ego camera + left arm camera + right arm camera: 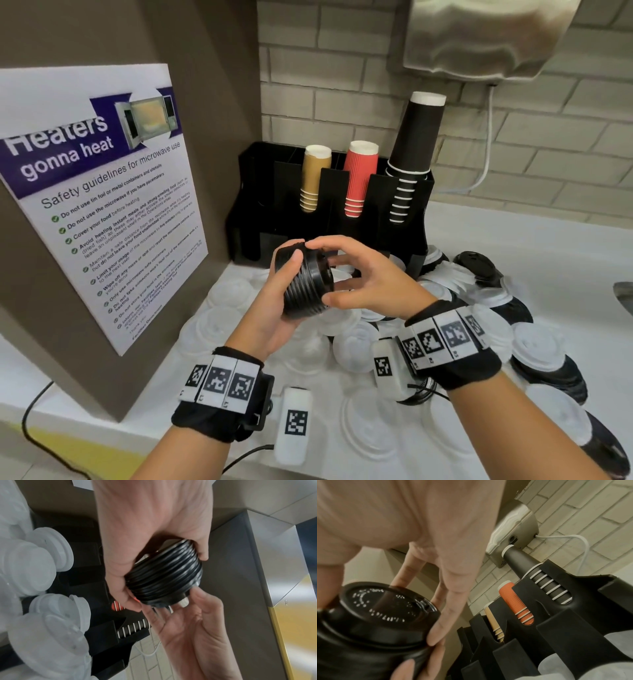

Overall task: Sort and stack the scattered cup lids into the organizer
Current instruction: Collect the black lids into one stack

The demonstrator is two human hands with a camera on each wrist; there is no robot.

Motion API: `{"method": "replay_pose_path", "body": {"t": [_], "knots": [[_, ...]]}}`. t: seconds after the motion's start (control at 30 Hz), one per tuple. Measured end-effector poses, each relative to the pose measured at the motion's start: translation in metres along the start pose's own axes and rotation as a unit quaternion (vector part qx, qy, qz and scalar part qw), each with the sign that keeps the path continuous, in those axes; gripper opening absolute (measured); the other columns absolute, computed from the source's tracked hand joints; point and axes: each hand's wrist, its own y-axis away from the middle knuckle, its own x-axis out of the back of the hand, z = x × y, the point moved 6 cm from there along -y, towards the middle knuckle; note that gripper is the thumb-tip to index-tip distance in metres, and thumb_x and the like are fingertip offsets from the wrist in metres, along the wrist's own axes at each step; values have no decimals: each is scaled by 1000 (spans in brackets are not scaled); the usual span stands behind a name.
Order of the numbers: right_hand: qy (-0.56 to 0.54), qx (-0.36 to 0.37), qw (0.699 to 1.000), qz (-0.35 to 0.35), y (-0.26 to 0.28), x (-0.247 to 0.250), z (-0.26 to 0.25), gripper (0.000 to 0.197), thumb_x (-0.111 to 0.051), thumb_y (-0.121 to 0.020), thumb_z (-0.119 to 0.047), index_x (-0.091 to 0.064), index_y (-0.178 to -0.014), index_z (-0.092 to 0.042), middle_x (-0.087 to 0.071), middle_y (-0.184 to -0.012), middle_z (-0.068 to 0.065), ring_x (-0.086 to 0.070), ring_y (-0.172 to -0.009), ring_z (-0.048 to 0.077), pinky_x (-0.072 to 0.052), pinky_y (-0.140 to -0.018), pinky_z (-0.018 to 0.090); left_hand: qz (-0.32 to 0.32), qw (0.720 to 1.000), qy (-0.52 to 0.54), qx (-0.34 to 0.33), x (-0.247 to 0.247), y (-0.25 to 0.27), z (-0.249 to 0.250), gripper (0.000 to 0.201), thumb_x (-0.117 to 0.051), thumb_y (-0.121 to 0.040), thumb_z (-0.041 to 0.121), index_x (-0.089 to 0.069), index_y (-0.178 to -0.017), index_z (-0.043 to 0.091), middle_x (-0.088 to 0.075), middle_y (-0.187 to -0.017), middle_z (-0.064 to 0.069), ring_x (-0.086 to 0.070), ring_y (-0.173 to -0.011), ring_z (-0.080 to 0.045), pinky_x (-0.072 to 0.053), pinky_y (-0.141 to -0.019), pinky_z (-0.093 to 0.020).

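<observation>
A stack of several black cup lids (pixel 306 284) lies on its side in my left hand (pixel 274 308), which grips it from below with the thumb over its top. My right hand (pixel 359 274) holds the stack's near end, fingers over the rim and thumb under it. In the left wrist view the left hand (pixel 145 527) wraps the ribbed stack (pixel 164 574). In the right wrist view my right hand's fingers (pixel 447 615) touch the top lid (pixel 382 615). The black organizer (pixel 253 192) stands just behind. White lids (pixel 233 294) and black lids (pixel 479 263) lie scattered on the counter.
The organizer's slots hold tan cups (pixel 313 178), red cups (pixel 358 178) and black cups (pixel 414 137). A brown panel with a microwave poster (pixel 99 205) stands on the left. A steel dispenser (pixel 479 37) with a white cable (pixel 486 154) hangs on the brick wall.
</observation>
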Motion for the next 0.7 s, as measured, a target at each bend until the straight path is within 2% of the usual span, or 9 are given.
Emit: {"method": "replay_pose_path", "body": {"t": [0.1, 0.2, 0.3, 0.37, 0.43, 0.5, 0.57, 0.63, 0.7], "knots": [[-12, -7, 1000, 6, -1, -1, 3, 64, -75, -74, -9, -52, -123, -43, -51, -119, -24, -53, -113, 0, -55, -78, 24, -1, 1000, -6, -13, 0, 1, 1, 66, -68, -72, 57, -50, -129, 29, -56, -135, -13, -62, -114, -36, -53, -85, -54], [-12, -15, 1000, 17, -3, -4, 6, 62, -76, -75, -8, -49, -121, -38, -54, -122, -11, -55, -115, 5, -56, -78, 27, 2, 1000, -16, -18, 3, 0, 2, 62, -73, -69, 46, -51, -126, 33, -58, -131, -11, -63, -109, -34, -55, -80, -52], [-16, -13, 1000, 13, -8, -2, 2, 58, -77, -78, -11, -48, -124, -31, -56, -125, -4, -55, -118, 9, -55, -88, 34, 11, 999, -24, -37, 6, -5, 10, 65, -76, -63, 33, -53, -124, 29, -60, -122, -12, -65, -101, -31, -56, -75, -47], [-10, -23, 1000, 17, -17, 7, 3, 48, -71, -85, -17, -49, -126, -28, -58, -126, -5, -56, -118, 6, -52, -95, 29, 23, 998, -23, -56, 8, -8, 18, 59, -77, -61, 31, -57, -116, 30, -62, -114, -9, -65, -96, -25, -56, -72, -43], [52, -78, 994, 55, -31, 26, 12, 32, -60, -93, -19, -51, -122, -27, -58, -121, -6, -59, -110, 6, -51, -88, 21, 43, 996, -27, -76, 14, -10, 26, 54, -77, -61, 28, -58, -111, 31, -62, -107, -4, -65, -92, -20, -56, -69, -40], [188, -168, 966, 49, -44, 39, 33, 24, -50, -96, -14, -54, -119, -17, -59, -114, 1, -58, -100, 16, -47, -77, 19, 60, 994, -24, -89, 21, -9, 32, 50, -74, -67, 23, -55, -113, 28, -62, -102, -3, -64, -89, -19, -56, -65, -38], [341, -230, 911, -26, -53, 37, 57, 26, -53, -94, -16, -56, -120, -12, -59, -116, 9, -57, -99, 21, -47, -78, 23, 67, 994, -16, -89, 27, -8, 34, 49, -68, -72, 21, -52, -117, 25, -60, -104, -7, -64, -90, -23, -56, -63, -37], [420, -256, 865, -97, -59, 27, 75, 37, -60, -89, -29, -53, -123, -14, -57, -119, 8, -56, -96, 20, -48, -76, 27, 75, 993, -10, -87, 32, -7, 34, 50, -67, -72, 21, -51, -120, 24, -60, -104, -9, -65, -89, -23, -57, -63, -37], [477, -255, 830, -138, -68, 18, 88, 54, -70, -80, -40, -51, -123, -14, -56, -116, 6, -56, -97, 22, -46, -73, 30, 80, 993, -8, -91, 36, -5, 36, 51, -67, -72, 21, -51, -120, 24, -61, -102, -6, -67, -84, -19, -57, -62, -37]]}}
